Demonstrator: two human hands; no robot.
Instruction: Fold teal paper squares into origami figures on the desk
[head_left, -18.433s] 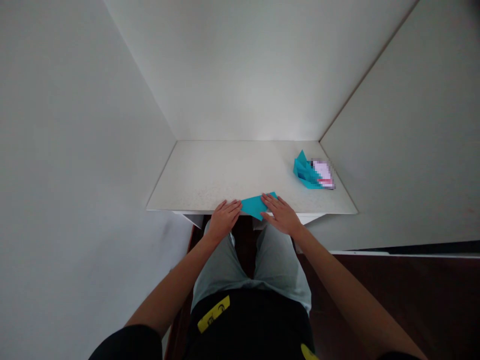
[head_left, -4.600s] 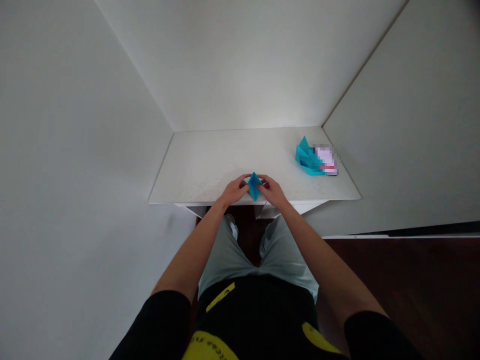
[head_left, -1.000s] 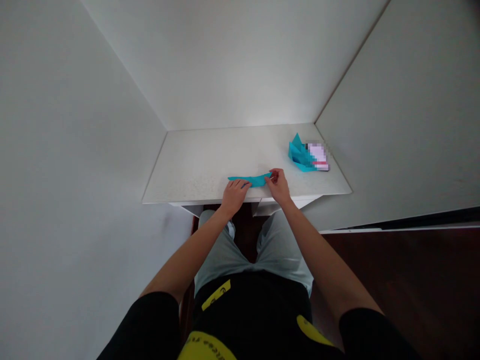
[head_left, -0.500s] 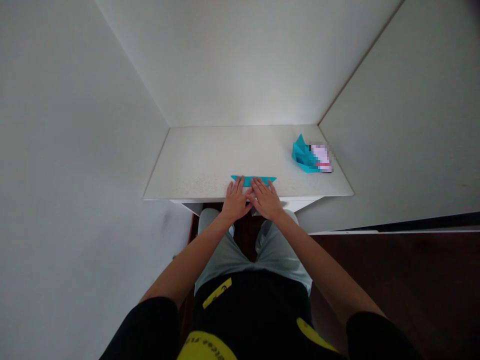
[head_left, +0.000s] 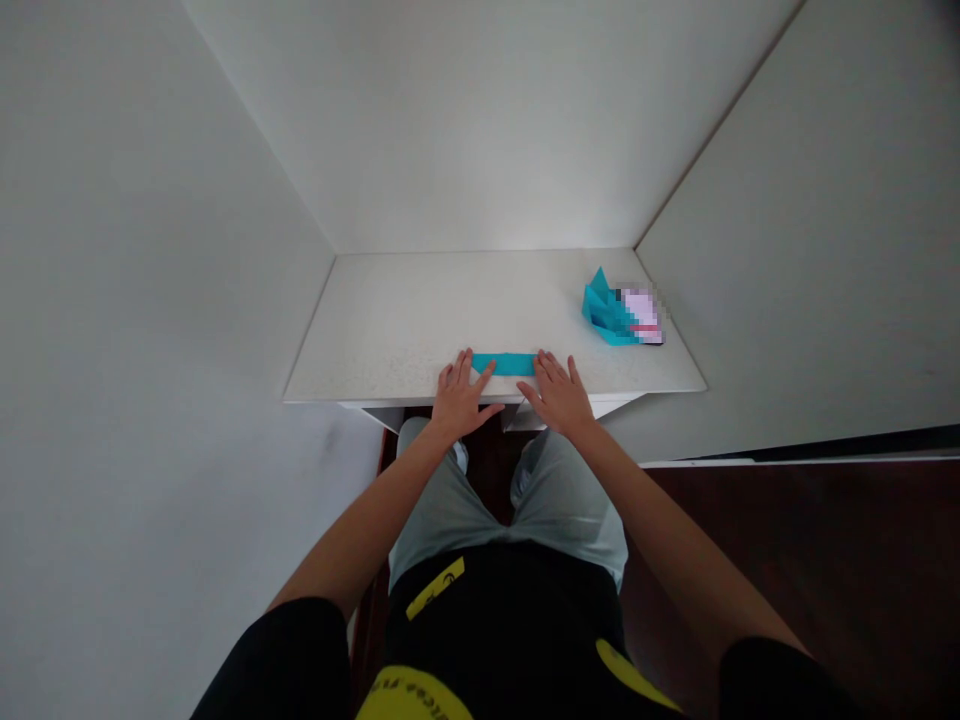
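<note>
A folded strip of blue paper [head_left: 514,364] lies flat near the front edge of the white desk. My left hand [head_left: 459,395] presses on the strip's left end, fingers spread and thumb apart. On the right end rest the fingertips of my right hand [head_left: 561,397], also spread and flat. Both ends of the paper are covered by my fingers; its middle shows between the hands.
At the desk's right side sits a blue folded paper shape [head_left: 604,310]. Beside it is a blurred pinkish item [head_left: 643,312]. The white desk top [head_left: 420,300] is bounded by walls on the left, back and right.
My hands have slid apart from the middle of the paper strip, the left one to the left end and the right one to the right end. The other items stay put.
</note>
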